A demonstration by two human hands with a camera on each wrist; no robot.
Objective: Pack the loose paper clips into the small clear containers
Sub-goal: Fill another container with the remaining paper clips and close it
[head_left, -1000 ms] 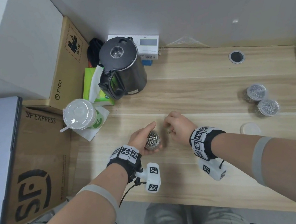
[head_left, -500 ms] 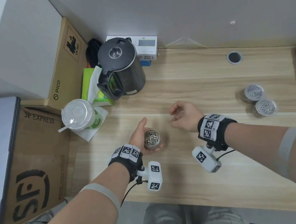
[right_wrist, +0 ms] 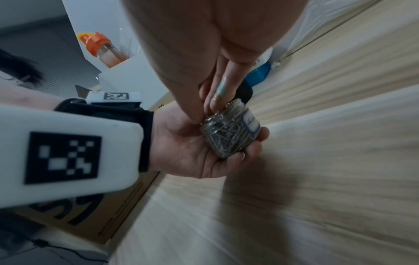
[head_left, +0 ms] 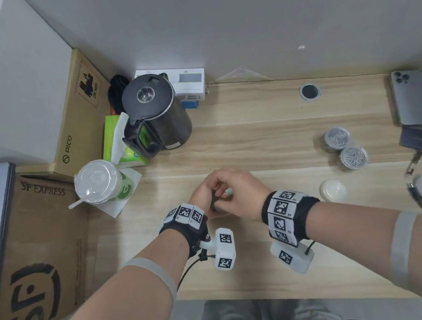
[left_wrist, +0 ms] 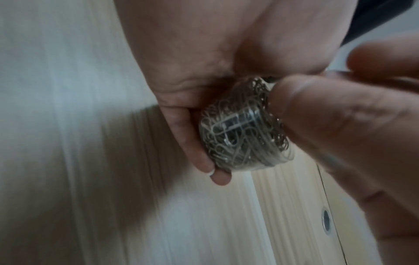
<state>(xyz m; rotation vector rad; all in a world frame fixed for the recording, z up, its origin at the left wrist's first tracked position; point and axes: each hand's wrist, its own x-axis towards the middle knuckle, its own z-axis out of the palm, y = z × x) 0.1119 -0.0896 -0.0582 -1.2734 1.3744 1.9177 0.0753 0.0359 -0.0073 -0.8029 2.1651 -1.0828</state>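
The left hand (right_wrist: 199,152) was curled around a full jar (right_wrist: 231,132); clips were pinched over it by the right hand (head_left: 239,196). Smooth, slippery sides should be held.

Silvery wire paper clips (right_wrist: 229,136) fill the small clear round plastic container (right_wrist: 233,132); black-and-white checkered fabric wristbands (head_left: 283,214); pale wood-grain desk (head_left: 254,132); black round kettle (head_left: 156,113) at eleven o'clock.
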